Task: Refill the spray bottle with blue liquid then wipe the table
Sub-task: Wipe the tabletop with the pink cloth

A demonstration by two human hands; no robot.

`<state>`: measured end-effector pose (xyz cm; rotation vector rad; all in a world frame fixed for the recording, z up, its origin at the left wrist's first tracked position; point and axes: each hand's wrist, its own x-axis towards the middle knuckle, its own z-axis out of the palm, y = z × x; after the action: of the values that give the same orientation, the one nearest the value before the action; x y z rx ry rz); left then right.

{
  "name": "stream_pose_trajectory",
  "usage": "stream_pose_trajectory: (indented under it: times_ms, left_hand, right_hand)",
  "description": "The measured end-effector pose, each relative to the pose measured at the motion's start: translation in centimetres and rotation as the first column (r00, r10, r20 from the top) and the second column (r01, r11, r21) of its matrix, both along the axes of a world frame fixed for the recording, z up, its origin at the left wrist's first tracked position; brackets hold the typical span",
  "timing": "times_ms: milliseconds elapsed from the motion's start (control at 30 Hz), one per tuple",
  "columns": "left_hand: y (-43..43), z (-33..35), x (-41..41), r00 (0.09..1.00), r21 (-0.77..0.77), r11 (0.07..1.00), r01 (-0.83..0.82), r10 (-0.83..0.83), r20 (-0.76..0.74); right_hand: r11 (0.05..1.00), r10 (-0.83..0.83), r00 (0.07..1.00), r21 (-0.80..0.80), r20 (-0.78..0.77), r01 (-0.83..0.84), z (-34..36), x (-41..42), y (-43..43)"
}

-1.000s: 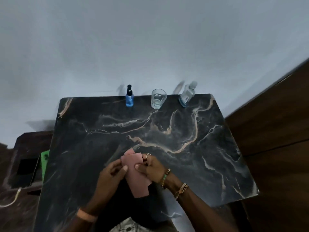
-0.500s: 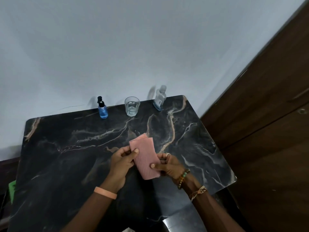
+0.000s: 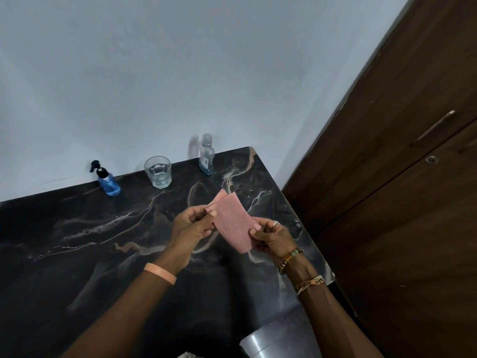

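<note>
Both hands, left [image 3: 191, 224] and right [image 3: 271, 236], pinch a folded pink cloth [image 3: 233, 220] above the table [image 3: 77, 241]; the spray bottle [image 3: 107, 180] stands at the far edge beside a glass [image 3: 158, 172]

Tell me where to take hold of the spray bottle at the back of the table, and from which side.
Probably best to grip the spray bottle round its blue body, below the black pump head, coming from the front. It stands upright at the wall, its nozzle juts left, and the drinking glass stands apart on its right.
</note>
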<state>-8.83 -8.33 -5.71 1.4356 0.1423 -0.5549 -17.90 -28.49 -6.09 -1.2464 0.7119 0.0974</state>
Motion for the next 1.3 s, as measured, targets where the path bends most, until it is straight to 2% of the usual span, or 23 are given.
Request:
stream_pose_trajectory:
  times_ms: [300,433,633,833,1033,1200,1300]
  left_hand:
    - [-12.3,-2.1,1.5,0.986,0.158,0.977,0.142,-0.153,0.060]
    - [-17.3,-4.3,1.2,0.973,0.188,0.957,0.221,-0.229,0.023]
    - [-22.5,-8.3,-0.4,0.974,0.270,0.936,0.227,-0.218,-0.062]
    - [-24.5,-11.8,-1.1,0.979,0.358,0.912,0.203,-0.176,-0.105]
    - [-24.8,-14.1,-1.5,0.968,0.400,0.890,0.220,-0.147,-0.204]
    - [-24.3,-14.3,-1.5,0.973,0.467,0.853,0.231,-0.202,-0.112]
    - [-23.6,-14.2,-1.5,0.969,0.501,0.831,0.241,-0.237,-0.072]
  right_hand:
    - [0.991,-0.113,0.988,-0.078,-0.103,0.106,-1.7,-0.9,-11.4]
    - [0.979,-0.188,0.967,-0.112,-0.170,0.171,-3.7,-1.9,-15.4]
    - [0.964,-0.254,0.923,-0.159,-0.289,0.216,-7.6,-3.8,-19.1]
    - [0.962,-0.272,0.897,-0.122,-0.347,0.244,-10.4,-4.7,-20.0]
    - [0.942,-0.282,0.889,-0.281,-0.360,0.185,-11.8,-5.3,-19.9]
    - [0.876,-0.314,0.897,-0.460,-0.311,0.148,-12.3,-6.0,-19.7]
    - [0.870,-0.303,0.899,-0.477,-0.316,0.126,-12.3,-6.3,-19.6]
